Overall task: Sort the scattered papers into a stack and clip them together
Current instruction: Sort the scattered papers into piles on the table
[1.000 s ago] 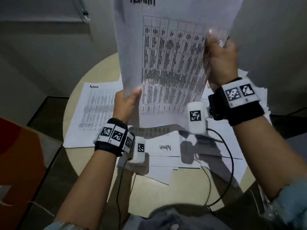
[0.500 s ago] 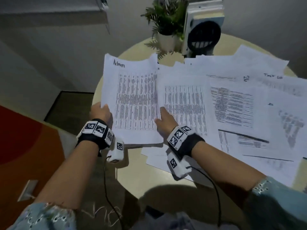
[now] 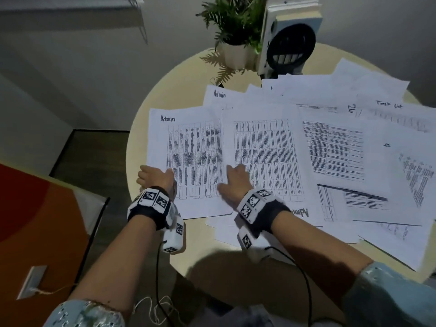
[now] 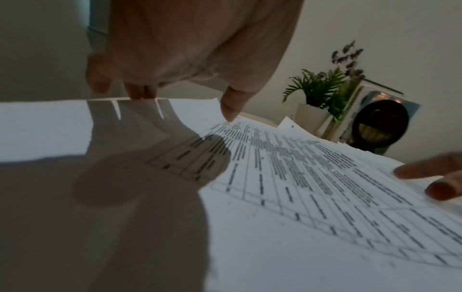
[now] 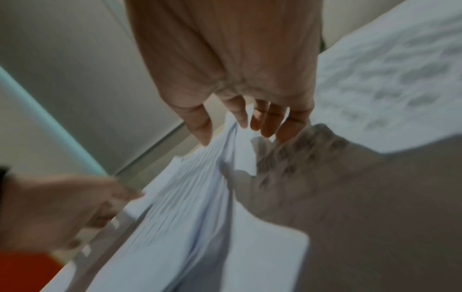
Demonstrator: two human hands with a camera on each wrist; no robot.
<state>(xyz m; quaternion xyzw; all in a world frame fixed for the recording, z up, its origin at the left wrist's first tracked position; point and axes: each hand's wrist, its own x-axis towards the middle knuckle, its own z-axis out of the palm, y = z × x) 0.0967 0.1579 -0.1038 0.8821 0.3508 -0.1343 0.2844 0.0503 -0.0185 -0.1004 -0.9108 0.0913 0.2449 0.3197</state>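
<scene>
A printed sheet headed "Admin" (image 3: 195,149) (image 4: 300,197) lies on the left side of the round beige table (image 3: 169,90), with more sheets under it. My left hand (image 3: 154,175) (image 4: 175,94) pinches its left edge, thumb on top and fingers beyond the edge. My right hand (image 3: 232,181) (image 5: 240,126) rests with nearly straight fingers at its right edge, where it meets the neighbouring table sheet (image 3: 266,156). Several other printed papers (image 3: 342,149) lie scattered and overlapping to the right. I see no clip.
At the table's far edge stand a potted fern (image 3: 233,24) and a white box with a round black grinning face (image 3: 291,43). An orange panel (image 3: 35,220) stands low on the left. Cables hang from both wristbands over the near edge.
A second ago both hands held the sheets upright in the air. They came down to the left of the table, and the sheets now lie flat under the hands.
</scene>
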